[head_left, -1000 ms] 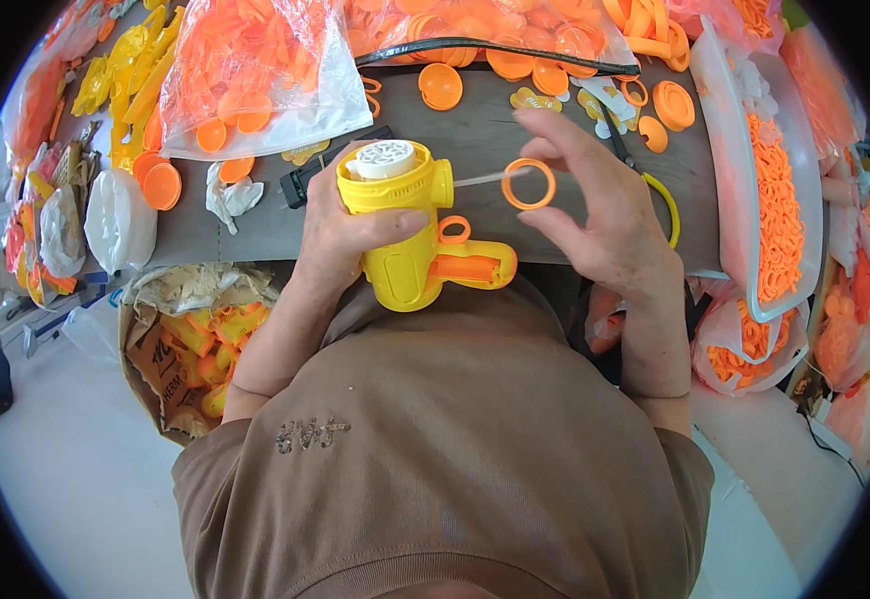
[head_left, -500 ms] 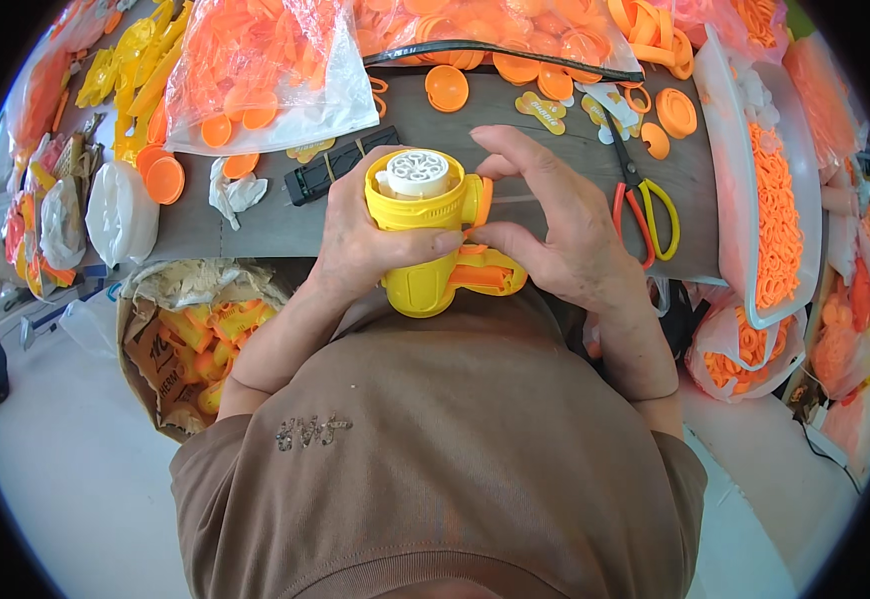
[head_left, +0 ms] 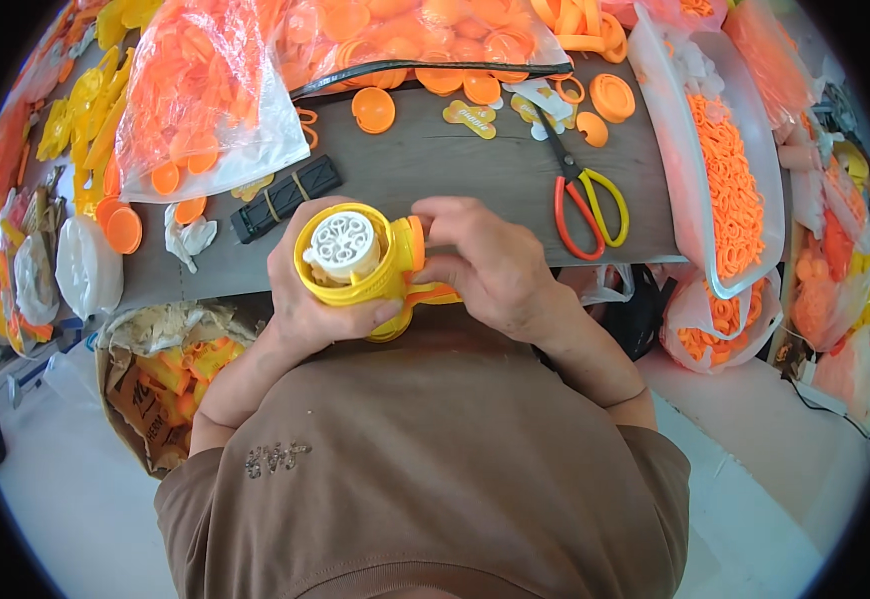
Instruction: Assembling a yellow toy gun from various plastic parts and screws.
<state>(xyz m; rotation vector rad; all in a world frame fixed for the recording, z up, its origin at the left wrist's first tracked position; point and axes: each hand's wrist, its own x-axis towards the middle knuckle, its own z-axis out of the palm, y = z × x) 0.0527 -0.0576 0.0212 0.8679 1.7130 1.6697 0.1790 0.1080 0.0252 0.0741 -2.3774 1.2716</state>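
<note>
A yellow toy bubble gun (head_left: 355, 292) is gripped in my left hand (head_left: 300, 285), its thumb across the front of the body. The round white nozzle (head_left: 343, 243), pierced with several holes, faces up toward me. From the toy's right side sticks out an orange round cap (head_left: 416, 243). My right hand (head_left: 495, 265) has its index finger and thumb closed around that cap. Below my right fingers shows part of an orange-and-yellow handle (head_left: 435, 294); the rest of it is hidden.
Scissors (head_left: 584, 195) with red and yellow handles lie right of my hands. A black strip-shaped part (head_left: 285, 199) lies left. Bags of orange parts (head_left: 195, 90) fill the far side. A tub of orange rings (head_left: 729, 190) stands right; a paper sack (head_left: 140, 399) of yellow-orange pieces is lower left.
My view has shifted, so the table things sit further left. The bubble gun has tipped, showing more of its nozzle face. My right fingers have closed in on the orange cap.
</note>
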